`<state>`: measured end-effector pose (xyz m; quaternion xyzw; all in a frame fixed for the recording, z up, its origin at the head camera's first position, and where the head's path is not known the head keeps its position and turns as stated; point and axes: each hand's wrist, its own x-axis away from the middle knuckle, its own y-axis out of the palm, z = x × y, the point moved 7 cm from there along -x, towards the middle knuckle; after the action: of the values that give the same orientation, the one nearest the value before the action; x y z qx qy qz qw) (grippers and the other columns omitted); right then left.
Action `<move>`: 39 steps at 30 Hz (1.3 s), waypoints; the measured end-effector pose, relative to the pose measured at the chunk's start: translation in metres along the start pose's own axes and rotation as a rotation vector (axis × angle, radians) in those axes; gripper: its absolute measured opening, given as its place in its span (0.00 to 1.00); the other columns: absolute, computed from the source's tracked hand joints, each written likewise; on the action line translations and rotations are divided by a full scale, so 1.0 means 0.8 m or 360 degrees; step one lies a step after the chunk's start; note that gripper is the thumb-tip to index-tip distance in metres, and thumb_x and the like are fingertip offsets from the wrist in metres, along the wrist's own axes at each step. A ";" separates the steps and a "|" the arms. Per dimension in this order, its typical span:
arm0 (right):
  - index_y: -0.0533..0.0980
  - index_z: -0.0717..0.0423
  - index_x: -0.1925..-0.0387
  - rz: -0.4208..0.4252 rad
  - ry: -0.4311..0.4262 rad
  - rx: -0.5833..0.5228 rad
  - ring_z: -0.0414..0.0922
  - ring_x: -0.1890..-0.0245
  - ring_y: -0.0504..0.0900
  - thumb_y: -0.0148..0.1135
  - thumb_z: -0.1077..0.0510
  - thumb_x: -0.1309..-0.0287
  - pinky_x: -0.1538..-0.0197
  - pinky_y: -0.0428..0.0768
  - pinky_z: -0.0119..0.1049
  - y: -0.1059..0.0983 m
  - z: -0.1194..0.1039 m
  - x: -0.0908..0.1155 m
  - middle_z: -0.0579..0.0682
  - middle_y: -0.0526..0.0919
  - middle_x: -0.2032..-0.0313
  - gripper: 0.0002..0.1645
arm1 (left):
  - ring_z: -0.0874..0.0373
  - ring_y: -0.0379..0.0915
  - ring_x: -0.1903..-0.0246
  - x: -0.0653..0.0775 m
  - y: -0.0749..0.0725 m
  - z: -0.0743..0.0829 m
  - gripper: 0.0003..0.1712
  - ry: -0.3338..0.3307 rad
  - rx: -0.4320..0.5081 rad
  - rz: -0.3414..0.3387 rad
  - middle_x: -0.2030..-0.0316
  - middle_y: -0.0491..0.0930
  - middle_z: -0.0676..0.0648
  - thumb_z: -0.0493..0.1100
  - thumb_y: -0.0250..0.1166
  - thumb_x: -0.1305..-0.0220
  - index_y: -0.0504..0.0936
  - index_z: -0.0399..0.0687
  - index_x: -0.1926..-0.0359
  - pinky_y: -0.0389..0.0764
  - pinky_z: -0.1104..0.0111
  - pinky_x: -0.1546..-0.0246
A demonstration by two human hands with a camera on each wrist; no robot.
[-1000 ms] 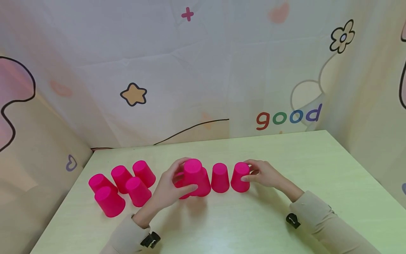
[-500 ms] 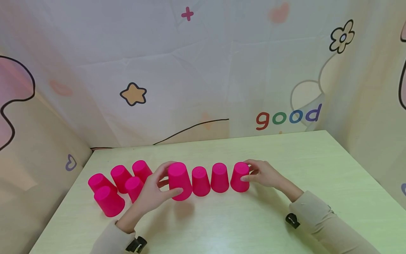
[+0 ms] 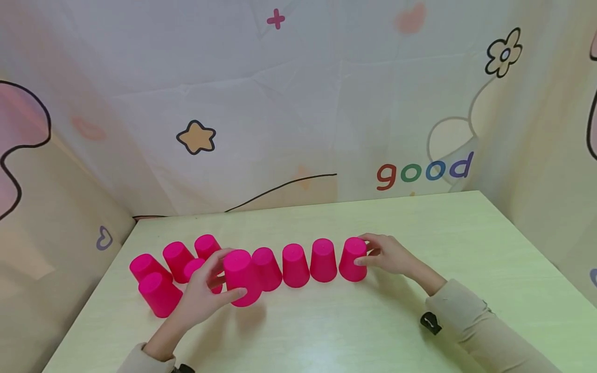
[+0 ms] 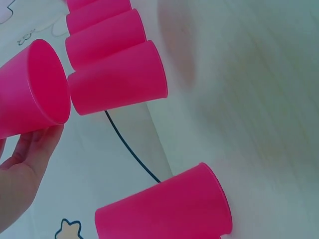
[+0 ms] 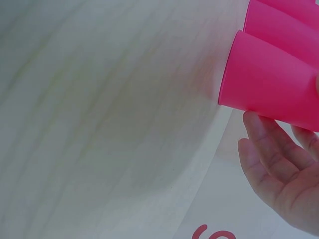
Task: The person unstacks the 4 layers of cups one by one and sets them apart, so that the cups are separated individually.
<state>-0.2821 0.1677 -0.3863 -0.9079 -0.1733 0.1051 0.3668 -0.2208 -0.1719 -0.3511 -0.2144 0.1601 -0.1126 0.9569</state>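
The left grip (image 3: 200, 298) pinches one pink cup (image 3: 242, 277), thumb on the near side of its wall and fingers round the far side. This held cup is mouth down, raised clear of the tabletop (image 3: 326, 331), with a shadow below it.

Just right of the held cup stands the first cup (image 3: 268, 270) of a row, partly covered by it in the head view; whether the two touch I cannot tell. Farther right of the held cup come the second cup (image 3: 296, 267), the third cup (image 3: 323, 261) and, last, the end cup (image 3: 352, 264), all mouth down. The right grip (image 3: 387, 255) holds the end cup between thumb and fingers from its outer side.

Left of the held cup, beyond the left grip, five cups (image 3: 160, 296) stand mouth down in a cluster, one partly hidden by that grip. Behind the held cup, past the tabletop, hangs a printed cloth (image 3: 303, 114).
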 end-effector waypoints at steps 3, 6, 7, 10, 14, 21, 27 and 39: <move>0.71 0.62 0.50 0.0000 0.0002 0.0004 0.49 0.61 0.78 0.68 0.54 0.52 0.61 0.79 0.39 0.000 0.001 0.000 0.53 0.79 0.60 0.28 | 0.53 0.71 0.53 0.005 -0.004 -0.002 0.37 -0.0013 -0.0036 0.0006 0.52 0.74 0.48 0.40 0.72 0.54 0.65 0.50 0.42 0.76 0.67 0.55; 0.71 0.62 0.50 0.0000 0.0004 0.0008 0.49 0.61 0.78 0.68 0.54 0.52 0.61 0.79 0.39 0.000 0.003 0.000 0.53 0.79 0.60 0.28 | 0.53 0.71 0.53 0.010 -0.008 -0.006 0.38 -0.0038 -0.0059 0.0014 0.53 0.74 0.49 0.41 0.72 0.54 0.65 0.50 0.41 0.75 0.67 0.56; 0.71 0.62 0.50 0.0001 0.0002 0.0011 0.49 0.61 0.78 0.68 0.54 0.52 0.61 0.79 0.39 0.000 0.003 -0.001 0.53 0.79 0.60 0.28 | 0.54 0.71 0.53 0.012 -0.009 -0.008 0.38 -0.0049 -0.0065 0.0017 0.53 0.74 0.49 0.41 0.72 0.54 0.66 0.51 0.42 0.75 0.67 0.55; 0.71 0.62 0.50 0.0004 -0.0006 0.0020 0.49 0.61 0.78 0.67 0.54 0.51 0.62 0.79 0.39 0.000 0.004 -0.001 0.53 0.79 0.60 0.28 | 0.58 0.71 0.53 0.018 -0.014 -0.013 0.38 -0.0066 -0.0075 0.0028 0.53 0.73 0.51 0.41 0.73 0.54 0.66 0.52 0.42 0.75 0.67 0.55; 0.71 0.62 0.50 0.0005 0.0004 0.0020 0.49 0.61 0.78 0.67 0.54 0.52 0.62 0.79 0.38 0.001 0.003 -0.002 0.53 0.79 0.60 0.28 | 0.62 0.72 0.55 0.028 -0.024 -0.015 0.37 -0.0050 -0.0074 0.0045 0.53 0.74 0.50 0.40 0.72 0.54 0.66 0.51 0.43 0.76 0.68 0.57; 0.71 0.62 0.50 0.0000 -0.0027 -0.0004 0.49 0.62 0.78 0.67 0.51 0.52 0.63 0.79 0.39 -0.001 0.000 0.000 0.53 0.79 0.61 0.29 | 0.63 0.71 0.57 0.041 -0.042 -0.018 0.37 -0.0059 -0.0071 0.0076 0.54 0.73 0.47 0.37 0.72 0.55 0.66 0.49 0.43 0.78 0.69 0.61; 0.71 0.63 0.52 0.0011 -0.0111 -0.0012 0.48 0.63 0.78 0.67 0.47 0.52 0.65 0.79 0.39 -0.001 -0.002 0.000 0.52 0.79 0.62 0.31 | 0.66 0.72 0.58 0.051 -0.055 -0.026 0.38 -0.0071 -0.0128 0.0112 0.54 0.73 0.46 0.36 0.73 0.56 0.65 0.47 0.43 0.78 0.70 0.61; 0.70 0.63 0.49 -0.0006 -0.0029 -0.0012 0.49 0.61 0.78 0.67 0.54 0.51 0.63 0.79 0.38 0.000 0.001 -0.002 0.54 0.79 0.60 0.29 | 0.64 0.75 0.61 0.072 -0.087 -0.055 0.38 -0.0227 -0.0326 0.0184 0.55 0.73 0.44 0.40 0.74 0.57 0.65 0.45 0.45 0.79 0.71 0.65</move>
<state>-0.2835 0.1678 -0.3873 -0.9080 -0.1788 0.1119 0.3621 -0.1933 -0.2659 -0.3726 -0.3089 0.1144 -0.0246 0.9439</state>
